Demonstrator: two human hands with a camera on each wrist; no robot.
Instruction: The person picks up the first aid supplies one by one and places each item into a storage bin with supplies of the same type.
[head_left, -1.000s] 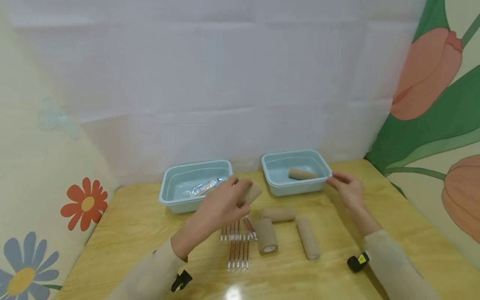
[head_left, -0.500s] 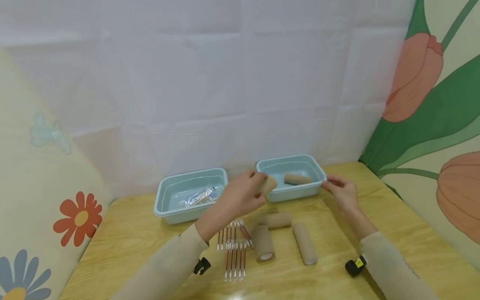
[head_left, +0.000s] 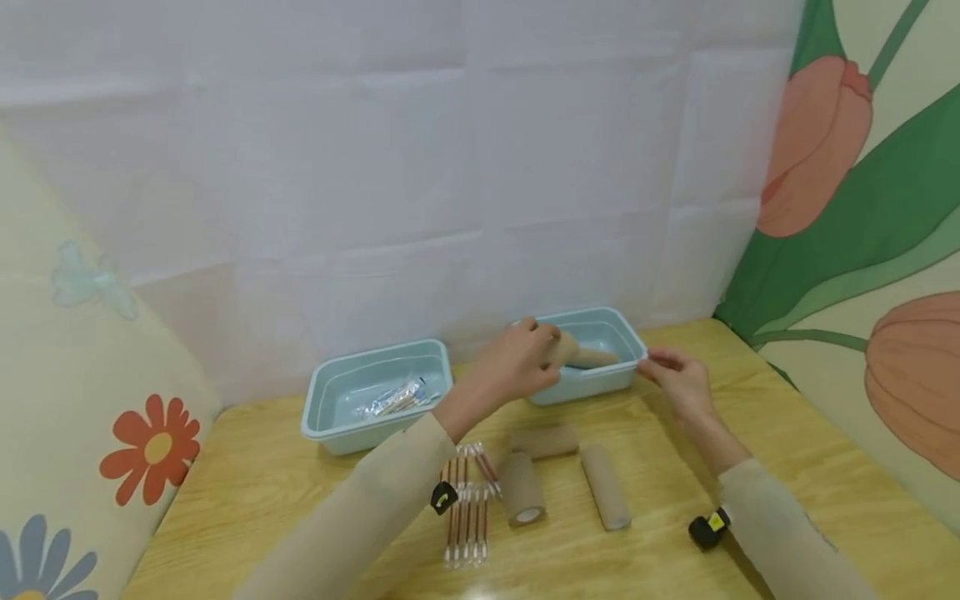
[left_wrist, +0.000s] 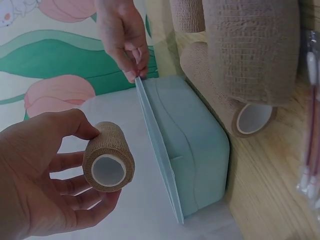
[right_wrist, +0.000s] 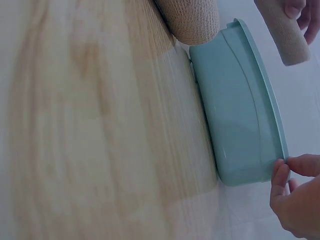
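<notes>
My left hand [head_left: 517,362] grips a tan bandage roll [left_wrist: 111,137] between thumb and fingers, raised above the left end of the right-hand blue plastic basin [head_left: 585,387]. The roll's white hollow core faces the left wrist camera. Thumb and fingers of my right hand [head_left: 682,385] pinch that basin's right rim. Inside the basin lies another bandage roll [head_left: 596,358], partly hidden in the head view behind the held one. On the table in front are three more tan rolls: one lying crosswise [head_left: 547,440], a thicker one [head_left: 522,492] and a slim one [head_left: 606,490].
Packaged cotton swabs with brown sticks [head_left: 467,527] lie in two rows left of the thick roll, partly under my left forearm. A second blue basin [head_left: 382,432] at the left holds clear packets [head_left: 397,397]. A white-covered wall stands directly behind both basins.
My left hand has carried the bandage roll rightward, from between the basins to over the right one. My right hand has stayed on the rim. The head view has shifted slightly.
</notes>
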